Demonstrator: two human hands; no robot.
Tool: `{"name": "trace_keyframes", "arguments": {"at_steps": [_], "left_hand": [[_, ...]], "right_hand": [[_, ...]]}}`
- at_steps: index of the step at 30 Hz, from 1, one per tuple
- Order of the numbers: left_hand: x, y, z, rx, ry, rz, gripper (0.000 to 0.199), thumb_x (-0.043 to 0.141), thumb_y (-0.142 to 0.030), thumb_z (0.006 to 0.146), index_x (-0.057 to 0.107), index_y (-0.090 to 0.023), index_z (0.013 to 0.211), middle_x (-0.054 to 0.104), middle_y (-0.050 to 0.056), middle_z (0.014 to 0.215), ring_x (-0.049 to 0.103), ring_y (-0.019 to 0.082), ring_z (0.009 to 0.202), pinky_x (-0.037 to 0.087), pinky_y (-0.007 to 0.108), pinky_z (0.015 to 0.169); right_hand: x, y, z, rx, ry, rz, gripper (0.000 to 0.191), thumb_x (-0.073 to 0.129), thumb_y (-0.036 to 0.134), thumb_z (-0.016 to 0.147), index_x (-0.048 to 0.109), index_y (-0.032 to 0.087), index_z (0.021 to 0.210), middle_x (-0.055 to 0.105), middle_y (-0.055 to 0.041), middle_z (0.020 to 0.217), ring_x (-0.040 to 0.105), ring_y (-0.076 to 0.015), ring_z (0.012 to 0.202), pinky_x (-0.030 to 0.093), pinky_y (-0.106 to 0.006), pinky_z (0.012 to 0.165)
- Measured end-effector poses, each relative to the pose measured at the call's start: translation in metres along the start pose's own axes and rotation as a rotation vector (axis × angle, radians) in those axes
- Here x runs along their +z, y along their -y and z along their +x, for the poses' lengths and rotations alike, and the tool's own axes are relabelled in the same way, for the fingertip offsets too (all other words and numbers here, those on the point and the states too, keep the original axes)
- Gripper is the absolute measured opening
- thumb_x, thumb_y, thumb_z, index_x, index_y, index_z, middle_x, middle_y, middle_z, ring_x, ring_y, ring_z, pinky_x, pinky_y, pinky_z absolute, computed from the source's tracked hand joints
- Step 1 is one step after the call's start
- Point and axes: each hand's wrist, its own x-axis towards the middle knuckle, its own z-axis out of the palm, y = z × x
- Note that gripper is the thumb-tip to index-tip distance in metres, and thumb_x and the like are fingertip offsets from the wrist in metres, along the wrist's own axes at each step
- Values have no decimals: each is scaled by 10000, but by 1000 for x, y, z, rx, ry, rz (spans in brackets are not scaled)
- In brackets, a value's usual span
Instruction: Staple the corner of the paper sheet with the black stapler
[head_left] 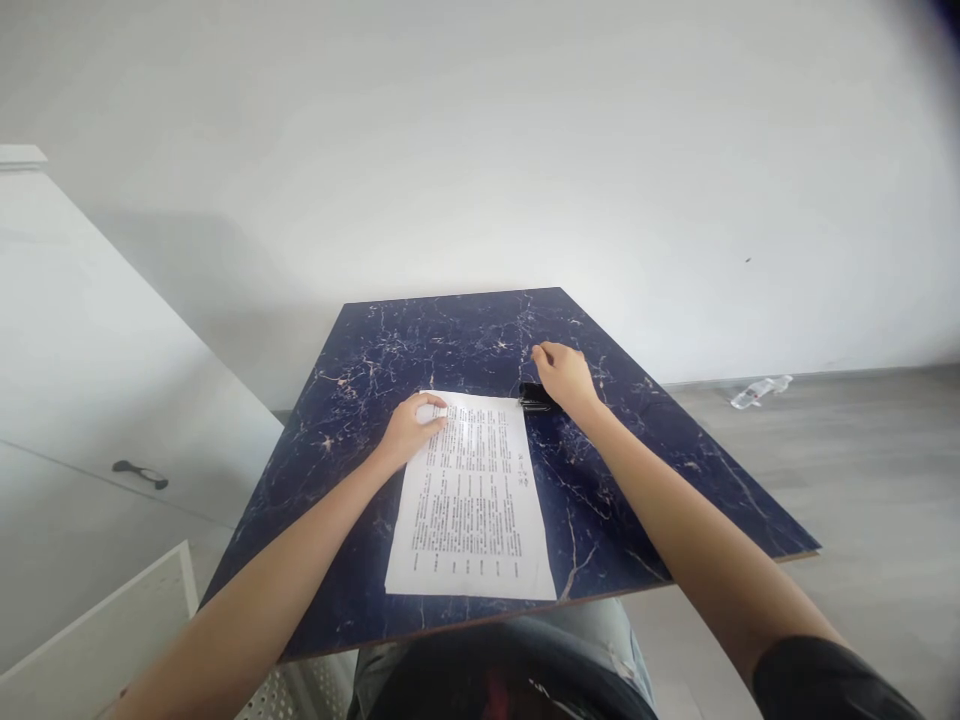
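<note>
I noted the black stapler [535, 397] at the far-right corner of the printed sheet [472, 500], long axis roughly parallel to the far edge of the table [435, 335], beside my right grip [566, 376], curled closed, with my left grip [415, 423] parted over the sheet.

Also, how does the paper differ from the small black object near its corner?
The paper is white and bears printed text; the black object shows no readable text. The paper is a broad, thin sheet; the black object is much smaller and thicker. Both are on the dark blue tabletop.
</note>
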Motion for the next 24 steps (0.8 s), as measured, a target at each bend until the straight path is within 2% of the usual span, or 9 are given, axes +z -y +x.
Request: {"name": "trace_keyframes", "arguments": {"at_steps": [3,9,15,24], "left_hand": [[0,0,0,-25,6,1,174,716,-214,785,712,-234,957,714,49,1143,646,287,1109,420,511,1073],[0,1,0,-4,5,-11,161,713,-220,788,711,-232,949,719,47,1122,649,276,1100,414,499,1083],[-1,-1,-1,-4,6,-13,163,710,-219,781,706,-230,943,719,39,1113,645,267,1099,420,466,1076],[0,-5,-3,6,7,11,165,697,-213,773,698,-222,938,715,24,1095,645,233,1086,422,406,1064]], "right_hand": [[10,8,11,75,97,-65,431,391,376,997,706,204,757,715,-120,766,657,-249,763,441,-315,705],[28,12,5,111,108,-142,439,373,348,998,728,200,788,741,-157,863,691,-281,832,469,-338,743],[29,17,4,133,154,-188,428,374,329,1011,743,181,850,745,-187,955,697,-303,932,476,-386,850],[26,31,1,180,221,-295,425,334,290,1015,732,153,953,739,-174,1027,682,-314,1027,438,-418,943]]}}
